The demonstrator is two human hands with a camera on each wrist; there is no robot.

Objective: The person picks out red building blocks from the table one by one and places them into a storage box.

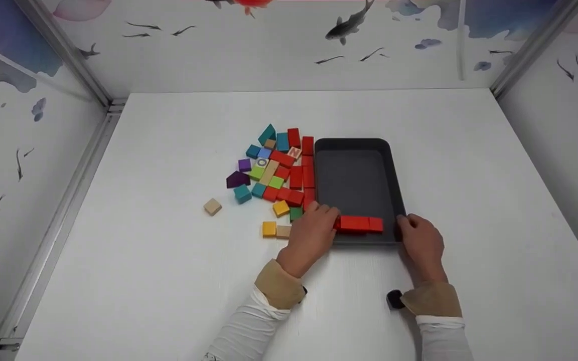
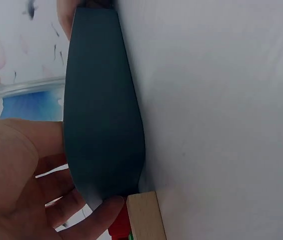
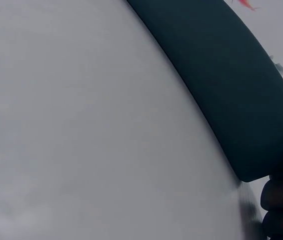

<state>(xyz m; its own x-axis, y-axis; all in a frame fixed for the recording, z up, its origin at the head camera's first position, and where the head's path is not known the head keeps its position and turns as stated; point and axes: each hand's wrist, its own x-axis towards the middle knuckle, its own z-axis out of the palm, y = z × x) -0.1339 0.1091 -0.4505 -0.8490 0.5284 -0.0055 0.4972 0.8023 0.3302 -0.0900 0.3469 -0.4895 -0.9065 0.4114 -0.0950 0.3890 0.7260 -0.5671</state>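
In the head view, I see the right hand [image 1: 423, 245] gripping the near right corner of one dark tray [image 1: 356, 175], a little right of centre on one white table [image 1: 168, 281]; the left hand [image 1: 313, 233] bends over the near left corner, and whether its fingers hold a block or only the wall I cannot tell. A red row [image 1: 354, 224], at least two blocks, lies inside along the near wall, and I'd worry that a tug from the right could tip the tray and set it sliding, or that the left hand could brush the loose pieces away. Outside, to the left, I count roughly eleven loose red blocks [image 1: 295, 177], about five teal ones [image 1: 243, 194], four plain wooden ones [image 1: 269, 172], two yellow ones [image 1: 269, 229], two purple ones [image 1: 238, 179], two lime ones [image 1: 276, 182], two lettered ones [image 1: 294, 153], one light blue one [image 1: 264, 153] and one dark green one [image 1: 296, 214]. The left wrist view shows one wooden block [image 2: 145, 215] just beside the tray's corner, near a fingertip whose slip might nudge it. In the right wrist view, one tray wall meets a few bent fingers; should they loosen, the tray could skid
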